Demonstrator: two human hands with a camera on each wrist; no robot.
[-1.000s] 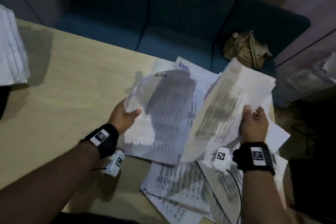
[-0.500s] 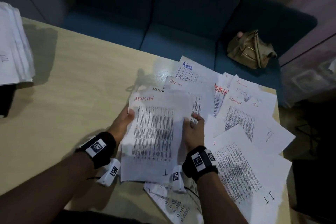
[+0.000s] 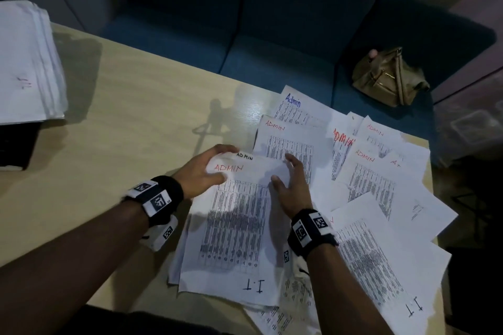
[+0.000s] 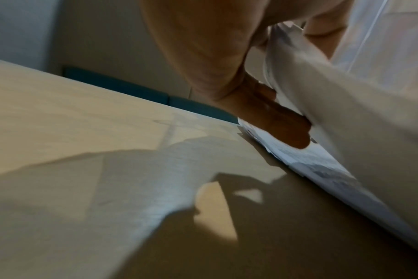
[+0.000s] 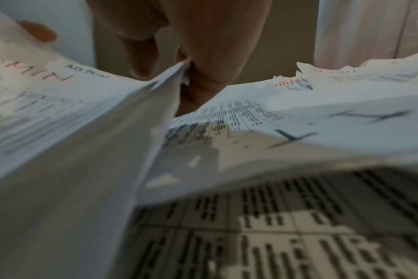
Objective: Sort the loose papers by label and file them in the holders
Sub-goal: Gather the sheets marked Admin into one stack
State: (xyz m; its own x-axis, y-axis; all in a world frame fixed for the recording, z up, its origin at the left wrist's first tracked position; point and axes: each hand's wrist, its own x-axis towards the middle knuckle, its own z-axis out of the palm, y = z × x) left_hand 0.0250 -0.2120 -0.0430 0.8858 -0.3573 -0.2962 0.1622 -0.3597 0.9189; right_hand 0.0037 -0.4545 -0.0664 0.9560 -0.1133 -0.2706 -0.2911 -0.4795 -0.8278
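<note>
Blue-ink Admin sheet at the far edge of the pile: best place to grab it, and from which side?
Take the blue-ink Admin sheet by its far top corner, coming in from the sofa side. That end looks bare and sits at the table edge; its near part is covered by the red ADMIN sheet. A thumb-over, fingers-under pinch there would probably draw it out without disturbing the rest.

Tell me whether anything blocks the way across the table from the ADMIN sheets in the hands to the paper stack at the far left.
Nothing visible does. The left hand and right hand hold the white red-lettered ADMIN sheets, and only bare beige wooden table lies between them and the white paper stack.
</note>
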